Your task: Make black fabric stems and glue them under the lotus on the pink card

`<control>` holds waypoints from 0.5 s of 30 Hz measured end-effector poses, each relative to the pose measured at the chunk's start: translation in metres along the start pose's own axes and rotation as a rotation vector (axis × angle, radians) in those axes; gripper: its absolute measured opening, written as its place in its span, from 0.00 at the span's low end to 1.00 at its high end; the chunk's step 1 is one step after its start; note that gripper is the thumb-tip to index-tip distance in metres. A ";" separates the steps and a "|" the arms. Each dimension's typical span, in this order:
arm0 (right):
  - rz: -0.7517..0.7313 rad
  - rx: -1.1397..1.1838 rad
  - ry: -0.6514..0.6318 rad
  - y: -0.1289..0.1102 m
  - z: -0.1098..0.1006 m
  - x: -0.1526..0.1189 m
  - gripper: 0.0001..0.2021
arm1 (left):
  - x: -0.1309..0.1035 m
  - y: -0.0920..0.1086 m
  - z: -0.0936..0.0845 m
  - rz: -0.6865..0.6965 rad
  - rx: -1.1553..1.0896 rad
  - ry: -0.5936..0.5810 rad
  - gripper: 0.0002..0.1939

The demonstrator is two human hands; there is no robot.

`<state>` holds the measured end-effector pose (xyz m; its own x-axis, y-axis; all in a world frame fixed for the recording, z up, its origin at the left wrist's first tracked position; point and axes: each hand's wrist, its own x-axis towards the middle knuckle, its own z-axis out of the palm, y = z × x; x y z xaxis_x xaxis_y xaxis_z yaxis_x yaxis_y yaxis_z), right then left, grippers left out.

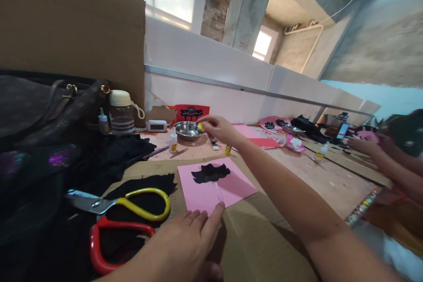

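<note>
A pink sheet [238, 180] lies on brown cardboard [251, 238], with a black wavy-edged cutout [210, 173] on its upper part. My left hand [190, 240] rests at the sheet's near edge, its fingers lying flat and the index fingertip on the pink surface. Farther off, my right hand [216, 128] is held at the right rim of a steel bowl [189, 130], fingers pinched on a small yellow thing [200, 127]. A small white glue bottle [173, 141] stands left of the bowl. Tweezers [179, 153] lie just in front of that bottle.
Scissors with red and yellow handles [145, 202] and black cloth [135, 147] lie at the left. A lidded jar [121, 112] stands behind them, beside a dark bag [42, 101]. A red sheet [264, 142] lies beyond my right forearm. Another person's hands [363, 143] are at the far right.
</note>
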<state>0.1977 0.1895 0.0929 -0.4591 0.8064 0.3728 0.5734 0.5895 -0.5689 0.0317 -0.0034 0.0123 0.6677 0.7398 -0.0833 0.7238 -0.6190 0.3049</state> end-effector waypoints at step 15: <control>0.355 0.061 0.261 0.114 -0.079 -0.027 0.17 | -0.012 -0.030 0.023 0.145 -0.005 0.232 0.38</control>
<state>0.3293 0.2384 0.0759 -0.0497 0.9479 0.3146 0.6201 0.2762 -0.7342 0.0063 0.0000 -0.0176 0.7059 0.6848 0.1810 0.6225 -0.7217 0.3027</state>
